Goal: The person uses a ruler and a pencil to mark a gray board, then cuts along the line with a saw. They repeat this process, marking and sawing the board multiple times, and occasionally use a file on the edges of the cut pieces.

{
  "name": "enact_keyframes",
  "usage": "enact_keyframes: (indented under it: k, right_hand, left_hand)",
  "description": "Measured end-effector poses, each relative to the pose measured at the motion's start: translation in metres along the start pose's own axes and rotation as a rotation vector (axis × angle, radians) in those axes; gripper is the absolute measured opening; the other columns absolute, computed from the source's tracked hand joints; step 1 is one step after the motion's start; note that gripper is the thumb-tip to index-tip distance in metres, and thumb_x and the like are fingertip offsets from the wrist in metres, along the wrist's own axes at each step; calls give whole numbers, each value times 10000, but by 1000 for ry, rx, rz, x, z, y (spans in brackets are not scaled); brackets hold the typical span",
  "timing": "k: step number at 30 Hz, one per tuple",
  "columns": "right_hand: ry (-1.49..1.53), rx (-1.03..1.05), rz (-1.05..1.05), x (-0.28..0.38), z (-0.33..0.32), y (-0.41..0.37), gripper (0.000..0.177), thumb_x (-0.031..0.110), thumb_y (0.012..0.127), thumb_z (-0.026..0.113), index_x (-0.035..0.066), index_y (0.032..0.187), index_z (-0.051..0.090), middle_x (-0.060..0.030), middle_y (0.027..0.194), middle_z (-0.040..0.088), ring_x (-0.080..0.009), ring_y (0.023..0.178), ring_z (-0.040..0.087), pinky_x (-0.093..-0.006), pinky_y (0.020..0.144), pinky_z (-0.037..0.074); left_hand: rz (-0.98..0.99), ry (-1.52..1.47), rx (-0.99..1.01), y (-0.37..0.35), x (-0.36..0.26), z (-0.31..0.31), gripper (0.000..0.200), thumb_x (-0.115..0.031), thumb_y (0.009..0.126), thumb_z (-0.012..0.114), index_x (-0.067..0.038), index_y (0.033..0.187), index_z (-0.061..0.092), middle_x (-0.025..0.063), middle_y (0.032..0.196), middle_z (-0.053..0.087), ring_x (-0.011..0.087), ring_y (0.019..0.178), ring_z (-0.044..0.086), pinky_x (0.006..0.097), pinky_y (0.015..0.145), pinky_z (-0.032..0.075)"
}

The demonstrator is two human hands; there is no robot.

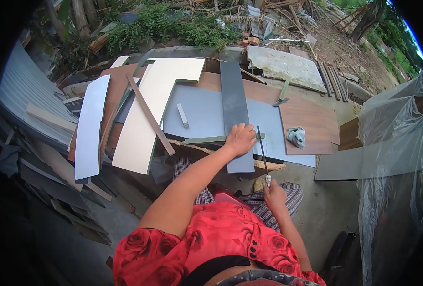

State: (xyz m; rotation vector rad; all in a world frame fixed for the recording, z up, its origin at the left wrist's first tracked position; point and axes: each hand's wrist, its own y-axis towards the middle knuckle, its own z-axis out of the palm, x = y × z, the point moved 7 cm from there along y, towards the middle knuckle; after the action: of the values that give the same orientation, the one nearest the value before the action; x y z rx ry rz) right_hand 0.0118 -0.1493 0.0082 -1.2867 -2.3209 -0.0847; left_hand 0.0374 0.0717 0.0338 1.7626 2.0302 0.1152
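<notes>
My left hand presses down on a narrow green strip, its fingers curled over it. The strip lies crosswise on a long dark grey board, whose near end points toward my lap. My right hand is closed around the whitish handle of a long, thin-bladed tool. Its dark blade points away from me and crosses the strip near the right end, just beside my left fingers. Whether the blade is a knife or a saw I cannot tell.
A light grey panel lies under the dark board, with a small pale block on it. At right, a crumpled grey cloth rests on a brown panel. Cream panels are stacked left. Clear plastic sheeting hangs at far right.
</notes>
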Motion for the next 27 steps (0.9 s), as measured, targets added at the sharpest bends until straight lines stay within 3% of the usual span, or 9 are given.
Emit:
enact_keyframes:
  k: [5,9,16,19,27]
  right_hand:
    - [-28,-64,-98,42,-5,95,360,357,889,496,1,902,551,-252,745,624,-437,741,609,-525,677,452]
    - [-37,-81,-97,51,-2,115,364,360,887,499,-1,896,552,-254,742,621,-435,753,608,-527,680,449]
    - [12,-34,1,6,4,-3,347,358,894,500,14,849,509,-257,684,592,-454,704,583,-533,638,429]
    - [-43,-5,14,0,3,-15,341,353,893,506,14,852,501,-253,681,592,-453,702,583,-530,637,428]
    - [-43,-119,-98,50,-6,107,342,347,886,500,10,846,538,-242,716,618,-431,740,611,-510,687,460]
  left_hand:
    - [15,4,-3,0,-1,3,171,-270,774,627,-109,827,604,39,902,505,233,875,493,379,744,403]
    - [1,2,-23,0,0,2,166,-268,773,629,-112,822,606,37,900,507,232,871,494,379,742,401]
    - [11,-29,-41,-1,0,1,165,-262,772,630,-105,815,605,35,890,502,230,869,494,372,731,396]
    - [23,-19,-48,-1,0,1,166,-258,771,630,-101,816,603,38,891,503,231,869,494,372,727,396]
    - [20,-12,-31,0,-3,0,163,-254,768,630,-102,822,606,41,895,505,237,872,492,379,736,398]
